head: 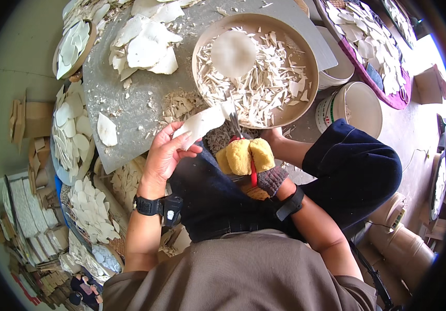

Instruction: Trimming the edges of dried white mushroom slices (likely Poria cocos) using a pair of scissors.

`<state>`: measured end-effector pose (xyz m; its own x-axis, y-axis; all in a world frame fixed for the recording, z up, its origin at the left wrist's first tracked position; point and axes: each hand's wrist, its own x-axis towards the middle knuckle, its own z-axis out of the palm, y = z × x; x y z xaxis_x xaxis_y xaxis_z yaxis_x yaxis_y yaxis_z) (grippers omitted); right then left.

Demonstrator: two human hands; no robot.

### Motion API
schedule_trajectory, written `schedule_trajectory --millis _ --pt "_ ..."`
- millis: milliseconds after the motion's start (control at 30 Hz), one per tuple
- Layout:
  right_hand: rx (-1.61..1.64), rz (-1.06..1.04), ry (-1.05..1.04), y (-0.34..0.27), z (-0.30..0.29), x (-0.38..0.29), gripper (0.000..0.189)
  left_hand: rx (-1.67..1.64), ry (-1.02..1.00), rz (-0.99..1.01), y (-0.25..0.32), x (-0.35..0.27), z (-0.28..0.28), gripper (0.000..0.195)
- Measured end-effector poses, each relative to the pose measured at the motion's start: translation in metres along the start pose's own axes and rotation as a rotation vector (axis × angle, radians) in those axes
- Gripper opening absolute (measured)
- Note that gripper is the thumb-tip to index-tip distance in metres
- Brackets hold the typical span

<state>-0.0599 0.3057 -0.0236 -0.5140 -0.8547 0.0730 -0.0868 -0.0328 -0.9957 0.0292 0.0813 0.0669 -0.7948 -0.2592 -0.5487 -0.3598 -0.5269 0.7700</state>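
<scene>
My left hand (168, 149) pinches a thin white flat piece (201, 123) between thumb and fingers. Thick yellow padding (242, 157) covers most of my right hand (272, 180), which wears a knitted glove and grips scissors (253, 174) with red handles. The metal blades meet the right end of the white piece, over the near rim of a round shallow tray (311, 87). Heaped inside that tray are narrow white strips (265, 85); a blurred pale disc hides some of them. How far the blades are apart cannot be made out.
Larger white slabs (149, 46) are stacked on a grey board (129, 105), with a single piece (107, 130) nearer its left edge. White buckets (363, 110) stand right of the tray. Rounded white pieces (73, 124) fill containers at left; a purple-edged one (363, 74) lies upper right.
</scene>
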Motion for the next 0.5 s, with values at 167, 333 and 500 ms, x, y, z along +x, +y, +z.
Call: schedule_trajectory --millis 167,333,500 --pt "0.531 0.407 0.103 -0.003 -0.002 -0.009 0.027 -0.242 0.181 0.263 -0.015 0.024 -0.010 0.042" --pt "0.231 0.299 -0.026 -0.012 0.017 -0.013 0.023 -0.377 0.305 0.370 -0.022 0.039 0.005 0.049" --pt "0.412 0.130 0.003 -0.038 0.009 0.002 0.021 -0.138 0.199 0.425 -0.018 0.026 0.032 0.051"
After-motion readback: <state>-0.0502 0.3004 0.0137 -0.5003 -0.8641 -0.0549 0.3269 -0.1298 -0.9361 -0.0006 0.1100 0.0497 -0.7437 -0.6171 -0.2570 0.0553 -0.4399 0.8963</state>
